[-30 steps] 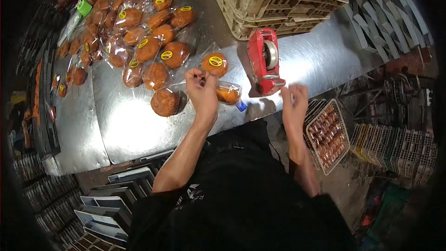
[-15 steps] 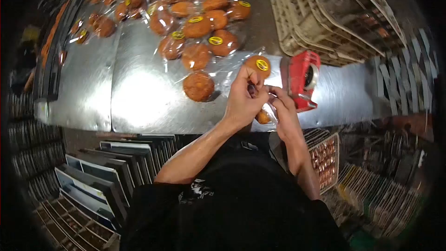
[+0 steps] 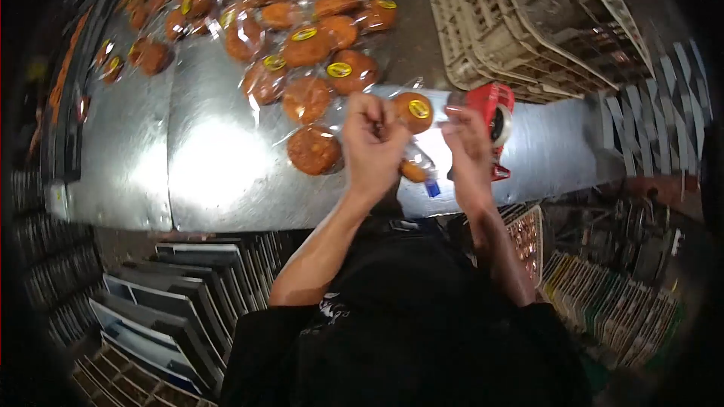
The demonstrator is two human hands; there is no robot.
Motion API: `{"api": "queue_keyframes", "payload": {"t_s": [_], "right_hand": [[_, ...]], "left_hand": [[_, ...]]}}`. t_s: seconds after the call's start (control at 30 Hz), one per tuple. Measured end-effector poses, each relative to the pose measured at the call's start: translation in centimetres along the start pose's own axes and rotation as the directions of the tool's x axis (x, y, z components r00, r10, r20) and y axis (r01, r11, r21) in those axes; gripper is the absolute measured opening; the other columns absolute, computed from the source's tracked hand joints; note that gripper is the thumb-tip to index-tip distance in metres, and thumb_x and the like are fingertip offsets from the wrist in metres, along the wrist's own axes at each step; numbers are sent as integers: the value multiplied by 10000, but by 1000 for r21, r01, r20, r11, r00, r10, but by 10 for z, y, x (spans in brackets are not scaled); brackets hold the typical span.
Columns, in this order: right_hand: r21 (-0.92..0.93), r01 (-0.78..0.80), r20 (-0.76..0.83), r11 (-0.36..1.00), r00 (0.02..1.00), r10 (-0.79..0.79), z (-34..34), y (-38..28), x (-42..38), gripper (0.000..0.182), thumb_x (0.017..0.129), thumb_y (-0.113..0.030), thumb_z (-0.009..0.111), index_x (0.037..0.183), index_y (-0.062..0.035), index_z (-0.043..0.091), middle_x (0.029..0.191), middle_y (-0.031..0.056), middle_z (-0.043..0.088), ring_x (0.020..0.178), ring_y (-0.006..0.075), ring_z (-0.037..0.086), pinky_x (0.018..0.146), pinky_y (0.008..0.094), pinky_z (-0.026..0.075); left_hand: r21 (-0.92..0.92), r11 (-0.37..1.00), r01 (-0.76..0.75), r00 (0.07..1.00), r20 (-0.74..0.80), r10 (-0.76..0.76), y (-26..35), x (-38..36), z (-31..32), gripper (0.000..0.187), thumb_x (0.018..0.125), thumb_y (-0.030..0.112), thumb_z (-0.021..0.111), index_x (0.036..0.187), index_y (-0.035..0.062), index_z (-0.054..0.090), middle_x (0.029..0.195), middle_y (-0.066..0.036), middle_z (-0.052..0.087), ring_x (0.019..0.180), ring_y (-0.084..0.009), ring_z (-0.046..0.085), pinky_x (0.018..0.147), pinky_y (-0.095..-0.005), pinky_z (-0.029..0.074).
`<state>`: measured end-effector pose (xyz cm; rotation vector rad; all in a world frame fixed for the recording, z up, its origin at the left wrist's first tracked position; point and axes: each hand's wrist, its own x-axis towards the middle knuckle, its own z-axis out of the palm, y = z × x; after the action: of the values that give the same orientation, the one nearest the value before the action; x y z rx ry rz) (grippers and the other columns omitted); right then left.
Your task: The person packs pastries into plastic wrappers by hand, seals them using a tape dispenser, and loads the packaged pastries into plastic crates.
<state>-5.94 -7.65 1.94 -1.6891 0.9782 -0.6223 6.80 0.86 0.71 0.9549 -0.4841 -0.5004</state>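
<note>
My left hand [image 3: 369, 151] is raised over the steel table with its fingers curled together; what lies inside them, if anything, is hidden. Just right of it, a small bun in a clear plastic bag [image 3: 413, 172] lies near the table's front edge, with a small blue piece [image 3: 432, 189] at its lower end. Behind both hands sits a bagged bun with a yellow sticker [image 3: 413, 111]. My right hand [image 3: 469, 152], slightly blurred, has its fingers apart and seems to hold nothing. It is beside a red tape dispenser [image 3: 489, 98], partly covering it.
Several bagged brown buns [image 3: 305, 47] cover the back of the steel table [image 3: 121, 173]. A lone bagged bun [image 3: 314, 150] lies left of my left hand. Stacked plastic crates [image 3: 520, 30] stand at the back right. Below the front edge are upright dark trays [image 3: 151, 309] and a pale crate [image 3: 528, 241].
My hands were together over the small bagged bun and have separated: the left moved left, the right moved up toward the tape dispenser. The blue piece now shows. The view shifted slightly.
</note>
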Motion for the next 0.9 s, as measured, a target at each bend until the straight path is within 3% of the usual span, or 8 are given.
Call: {"api": "queue_keyframes", "payload": {"t_s": [0.03,0.07,0.13,0.33,0.4,0.7,0.8,0.9], "right_hand": [[-49,284,-98,958,953,-287,-19,-13,-2,301,946,-186,596,1199,-43,519,1042,80,567,945,119,536,797,254,417],[255,144,-185,956,978,-98,-45,-18,-2,327,949,-164,596,1224,-25,487,1048,69,565,910,123,532,781,254,428],[-162,471,-475,867,733,-487,-88,-22,14,460,939,-132,599,1330,-10,390,955,54,611,828,134,565,731,259,472],[-433,99,-341,896,902,-264,-129,84,-9,598,887,-105,669,1377,-39,333,772,94,670,743,167,654,682,290,502],[-108,-136,-357,985,930,89,-108,75,-19,586,891,-129,660,1354,12,329,747,119,653,697,147,640,599,261,488],[85,-54,-407,995,909,84,-110,54,-45,255,870,-30,628,1039,-18,438,743,75,540,645,138,565,610,274,444],[391,-261,-389,883,822,416,-82,91,-81,200,857,-43,643,929,-80,459,798,28,541,708,85,503,640,252,435],[438,99,-398,894,912,94,-25,34,-77,242,892,-29,632,853,-91,402,828,12,490,754,97,512,685,242,426]], "left_hand": [[5,1000,24,999,31,-24,1,4,-5,323,753,-115,546,847,98,323,782,-4,386,717,-70,370,598,-203,344],[9,999,53,997,63,-54,3,4,-12,324,754,-117,544,854,99,324,789,-4,387,727,-71,371,615,-200,346],[131,982,139,988,53,-147,3,4,-22,321,759,-118,540,863,99,328,790,-3,389,730,-72,374,648,-194,348],[187,947,261,954,102,-283,-4,-18,-23,312,762,-120,549,865,96,349,788,1,399,736,-62,382,683,-186,354],[190,953,237,959,109,-261,-6,-24,-17,313,762,-121,551,869,97,354,790,5,401,737,-57,385,682,-188,358],[257,941,219,956,137,-260,-28,-33,12,292,780,-97,569,870,93,367,789,11,411,710,-51,396,639,-196,380],[199,928,316,947,-7,-321,-31,-32,25,289,791,-91,576,870,91,366,801,10,399,729,-60,397,657,-209,379],[152,960,233,971,-93,-221,-55,-34,32,272,810,-79,573,876,85,365,832,-1,392,764,-79,392,692,-226,375]]}}
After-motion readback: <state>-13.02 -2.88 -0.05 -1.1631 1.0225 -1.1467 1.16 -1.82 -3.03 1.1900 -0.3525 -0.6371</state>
